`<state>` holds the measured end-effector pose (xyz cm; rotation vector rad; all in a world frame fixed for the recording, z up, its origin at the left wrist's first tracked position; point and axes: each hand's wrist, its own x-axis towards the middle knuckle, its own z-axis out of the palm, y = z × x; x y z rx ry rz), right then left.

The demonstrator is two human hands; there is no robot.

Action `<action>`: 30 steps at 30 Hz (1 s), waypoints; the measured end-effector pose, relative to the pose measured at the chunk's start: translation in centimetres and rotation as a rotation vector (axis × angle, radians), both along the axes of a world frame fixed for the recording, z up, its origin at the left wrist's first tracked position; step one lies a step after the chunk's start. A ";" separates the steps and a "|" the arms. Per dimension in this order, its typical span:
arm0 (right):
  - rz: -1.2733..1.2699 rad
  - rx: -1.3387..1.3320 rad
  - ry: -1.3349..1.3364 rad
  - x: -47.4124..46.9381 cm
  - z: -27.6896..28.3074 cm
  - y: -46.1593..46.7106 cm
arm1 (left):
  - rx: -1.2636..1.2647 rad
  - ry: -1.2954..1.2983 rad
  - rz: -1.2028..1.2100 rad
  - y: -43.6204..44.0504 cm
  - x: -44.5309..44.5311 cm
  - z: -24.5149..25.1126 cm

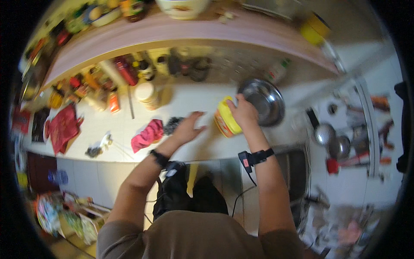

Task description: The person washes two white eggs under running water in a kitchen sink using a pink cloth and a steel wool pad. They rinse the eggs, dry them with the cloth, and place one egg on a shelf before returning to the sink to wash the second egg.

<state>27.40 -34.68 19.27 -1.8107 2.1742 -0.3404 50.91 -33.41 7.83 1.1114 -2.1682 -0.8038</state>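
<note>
My right hand [245, 113] grips a yellow plastic container [228, 121] with a red and orange label, just left of a stainless steel bowl [266, 102] on the white countertop [190, 94]. Over the counter to the left, my left hand [189, 128] has its fingers apart and holds nothing. Beside it lie a dark mesh-like scrubber [173, 125] and a folded pink cloth [147, 135]. A white-lidded jar [146, 94] stands farther back. The picture is somewhat blurred.
A wooden shelf [194, 30] carrying a bowl [182, 8] overhangs the counter. Bottles and jars crowd the back left. A red cloth [64, 129] lies at the left. The sink [292, 174] is at my right, with ladles [324, 134] and other utensils hanging beyond it.
</note>
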 end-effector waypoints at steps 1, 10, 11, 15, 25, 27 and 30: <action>-0.037 0.092 0.003 0.7 0.2 -1.7 | 0.139 0.045 0.028 -1.1 -2.6 -0.3; 0.111 0.203 0.090 2.6 -0.9 -5.3 | 0.237 0.433 -0.162 -7.1 -9.0 -2.0; 0.144 0.215 0.090 2.6 -0.7 -5.3 | 0.256 0.421 -0.210 -7.5 -8.7 -1.9; 0.224 0.279 0.053 2.8 -0.4 -4.6 | 0.365 0.266 -0.298 -9.3 -8.2 -0.6; 0.591 0.312 0.262 3.0 1.1 -4.9 | 0.532 0.275 -0.389 -9.9 -7.4 -0.3; 0.563 0.330 0.235 3.0 1.2 -4.7 | 0.482 0.296 -0.378 -9.7 -7.8 -0.6; 0.624 0.171 0.175 2.9 0.7 -4.9 | 0.464 0.451 -0.370 -9.6 -7.5 -1.2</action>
